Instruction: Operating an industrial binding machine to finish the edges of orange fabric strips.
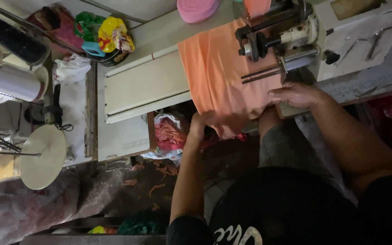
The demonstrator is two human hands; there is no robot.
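An orange cloth [218, 72] lies spread over the pale sewing table [141, 86] and runs under the head of a white sewing machine [341, 31]. My left hand [199, 123] grips the cloth's hanging front edge, just below the table edge. My right hand [296, 94] lies flat with fingers together on the cloth's right edge, beside the machine's metal rods [262, 72]. Whether the right hand pinches the cloth or only presses on it is hard to tell.
A pink tape roll [197, 9] sits at the table's back. Colourful packets in a dark tin [107, 38] stand at left. A big white thread cone [10, 81] and a round pale disc [41, 156] are far left. Fabric scraps [169, 136] litter the floor.
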